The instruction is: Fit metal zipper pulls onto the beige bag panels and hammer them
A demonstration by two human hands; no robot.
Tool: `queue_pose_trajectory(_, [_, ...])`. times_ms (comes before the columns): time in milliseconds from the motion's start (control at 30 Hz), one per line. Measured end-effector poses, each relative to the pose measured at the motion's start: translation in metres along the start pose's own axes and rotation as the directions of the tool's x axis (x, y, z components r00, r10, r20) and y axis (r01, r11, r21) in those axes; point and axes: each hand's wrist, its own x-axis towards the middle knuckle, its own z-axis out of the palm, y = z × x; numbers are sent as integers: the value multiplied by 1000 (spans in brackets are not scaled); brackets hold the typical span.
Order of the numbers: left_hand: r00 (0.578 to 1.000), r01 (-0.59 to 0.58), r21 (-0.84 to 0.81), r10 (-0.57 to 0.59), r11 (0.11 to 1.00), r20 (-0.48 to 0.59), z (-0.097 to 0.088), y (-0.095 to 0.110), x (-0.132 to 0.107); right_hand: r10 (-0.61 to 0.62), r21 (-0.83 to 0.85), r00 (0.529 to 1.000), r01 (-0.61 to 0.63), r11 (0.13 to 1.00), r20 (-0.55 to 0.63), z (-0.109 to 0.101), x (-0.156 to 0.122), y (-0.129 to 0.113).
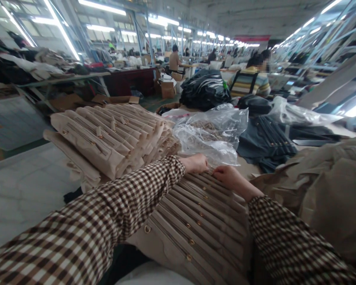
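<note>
My left hand (195, 163) and my right hand (229, 177) meet at the far end of a beige garment piece (195, 221) lying in front of me, ribbed with rows of tabs and brass rings. Both hands have their fingers curled down in a pinch on its far edge. The clear plastic bag (210, 134) lies just beyond my fingers. Both my arms wear brown checked sleeves.
A stack of the same beige pieces (112, 134) rises at the left. Dark blue garment pieces (265, 142) lie beyond the bag, and loose beige fabric (329, 190) is heaped at the right. A person in a striped top (249, 81) sits further back.
</note>
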Motion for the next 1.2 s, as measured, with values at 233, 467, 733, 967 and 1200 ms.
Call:
queue_pose_trajectory(233, [1000,-7,5,7,1000,-1,4,-1,2,53,0,999,-53,999,4,-1,2,-7])
queue_pose_trajectory(467, [1000,-2,23,2,1000,8,1,0,2,3,8,999,-4,1000,44,3,2,2])
queue_pose_trajectory(733, [995,73,80,-78,994,61,5,1,4,-12,-79,1000,13,997,11,5,2,-5])
queue_pose_trajectory(967, [990,142,-5,-142,990,5,7,-8,12,-12,-74,999,9,997,-36,6,-1,-8])
queue_pose_trajectory(1200, [995,37,-390,-70,920,-69,-5,-19,-13,-53,135,995,64,989,-84,-1,-10,-20])
